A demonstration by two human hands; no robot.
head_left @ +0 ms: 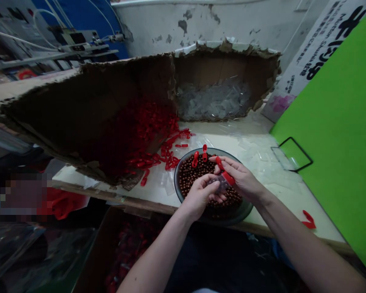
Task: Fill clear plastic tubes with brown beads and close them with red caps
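Note:
Over a round bowl (177, 185) of brown beads (189, 177), my two hands meet. My left hand (199, 195) is closed round a small clear plastic container (221, 184), which is tilted and has dark contents. A red cap (228, 178) sits at the container's right end, with my right hand (240, 177) against it. Between the right thumb and fingers is a red flap (219, 163); I cannot tell whether it joins the cap. Two other red caps (204, 153) lie on the beads toward the bowl's far side.
A torn cardboard box (158, 73) spills red caps (152, 122) onto the white table (225, 134); its right section holds clear containers (216, 99). A green panel (338, 134) stands at right. One red cap (309, 219) lies near the front edge. A box of red-topped items (128, 248) stands below.

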